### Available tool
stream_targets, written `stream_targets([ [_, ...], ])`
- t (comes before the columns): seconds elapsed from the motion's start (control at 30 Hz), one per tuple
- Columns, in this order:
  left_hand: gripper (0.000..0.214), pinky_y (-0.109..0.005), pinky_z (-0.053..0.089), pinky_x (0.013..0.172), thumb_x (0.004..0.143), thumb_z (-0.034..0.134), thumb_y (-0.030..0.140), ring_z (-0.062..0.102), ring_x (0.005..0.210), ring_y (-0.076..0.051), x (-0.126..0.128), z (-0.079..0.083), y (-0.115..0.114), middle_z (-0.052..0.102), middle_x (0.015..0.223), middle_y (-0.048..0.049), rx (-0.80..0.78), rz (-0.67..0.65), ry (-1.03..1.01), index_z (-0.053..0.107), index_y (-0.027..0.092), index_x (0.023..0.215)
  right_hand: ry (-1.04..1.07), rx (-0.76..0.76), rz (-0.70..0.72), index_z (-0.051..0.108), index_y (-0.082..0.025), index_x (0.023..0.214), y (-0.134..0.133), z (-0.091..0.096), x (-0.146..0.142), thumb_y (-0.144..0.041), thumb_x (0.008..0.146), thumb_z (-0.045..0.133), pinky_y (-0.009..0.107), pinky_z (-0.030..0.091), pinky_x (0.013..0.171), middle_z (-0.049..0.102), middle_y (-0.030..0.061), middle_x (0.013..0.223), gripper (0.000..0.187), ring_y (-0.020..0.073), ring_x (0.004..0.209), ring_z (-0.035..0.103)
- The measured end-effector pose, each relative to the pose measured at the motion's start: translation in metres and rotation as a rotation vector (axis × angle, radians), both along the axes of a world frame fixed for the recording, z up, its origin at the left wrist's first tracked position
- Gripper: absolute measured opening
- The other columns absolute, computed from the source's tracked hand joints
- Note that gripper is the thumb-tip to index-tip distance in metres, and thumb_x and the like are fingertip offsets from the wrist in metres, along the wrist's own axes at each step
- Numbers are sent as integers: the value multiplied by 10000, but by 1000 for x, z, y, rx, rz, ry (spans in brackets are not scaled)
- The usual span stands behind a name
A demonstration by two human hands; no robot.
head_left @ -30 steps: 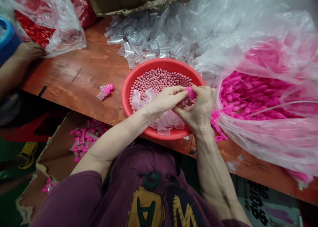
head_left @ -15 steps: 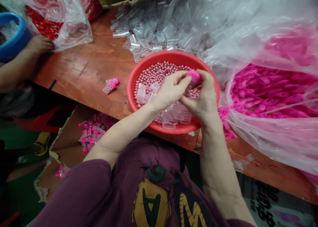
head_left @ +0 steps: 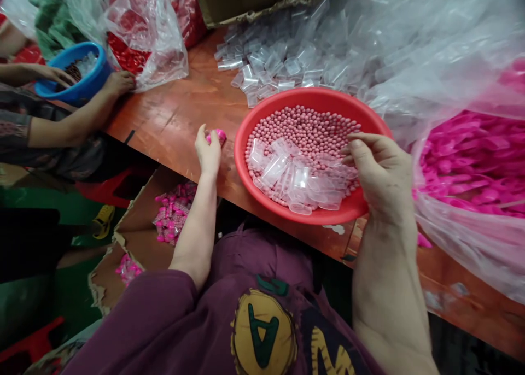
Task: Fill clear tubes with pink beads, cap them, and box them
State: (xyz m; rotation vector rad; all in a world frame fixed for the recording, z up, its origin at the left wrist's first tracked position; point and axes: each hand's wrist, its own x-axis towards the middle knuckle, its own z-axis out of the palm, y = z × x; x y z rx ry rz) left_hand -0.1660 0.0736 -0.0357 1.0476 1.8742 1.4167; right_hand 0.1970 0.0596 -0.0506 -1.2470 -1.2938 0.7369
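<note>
Left hand (head_left: pixel 208 153) placed at table (head_left: pixel 176 112), left of red basin (head_left: pixel 239 145), fingers half curled by pink caps (head_left: pixel 221 136), partly hidden by it. Right hand (head_left: pixel 388 173) held over basin's right side, fingers bent, thumb set near fingertips. Whether anything is gripped by either hand cannot be told from this view. Pink beads (head_left: pixel 303 124) held in basin, clear tubes (head_left: pixel 301 178) heaped on near side. Pink-capped containers (head_left: pixel 174 216) piled in cardboard box (head_left: pixel 138 216) below table edge.
</note>
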Motion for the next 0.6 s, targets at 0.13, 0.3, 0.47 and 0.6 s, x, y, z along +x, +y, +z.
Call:
stream_targets([
  [0.13, 242, -413, 490, 1306, 1130, 578, 172, 684, 1424, -255, 35, 20, 14, 779, 1446, -136, 111, -121, 562, 758, 188, 1290, -21, -139, 85, 855, -226, 1120, -12, 19, -6, -299, 963, 764, 314, 587, 746, 807, 30, 922, 195, 142, 744, 708],
  [0.3, 246, -555, 473, 1309, 1066, 690, 222, 670, 1451, -369, 112, 54, 30, 821, 1384, -167, -122, -943, 1064, 837, 151, 1250, -60, -157, 96, 855, -232, 1101, -10, 17, -4, -285, 977, 748, 308, 564, 720, 805, 27, 904, 172, 144, 724, 696],
  [0.47, 330, -475, 545, 1163, 1013, 646, 121, 755, 1326, -374, 140, 68, 47, 841, 1290, -219, -242, -1084, 1201, 877, 82, 1244, -126, -97, 99, 846, -273, 1076, -5, 8, -3, -283, 984, 755, 336, 593, 723, 790, 18, 896, 129, 182, 754, 718],
  [0.6, 382, -370, 560, 1069, 950, 656, 34, 781, 1248, -327, 158, 75, 63, 850, 1255, -191, -298, -1127, 1128, 887, 93, 1249, -146, -32, 68, 854, -272, 1067, -3, 3, -3, -267, 995, 743, 346, 604, 744, 797, 19, 911, 133, 184, 769, 723],
])
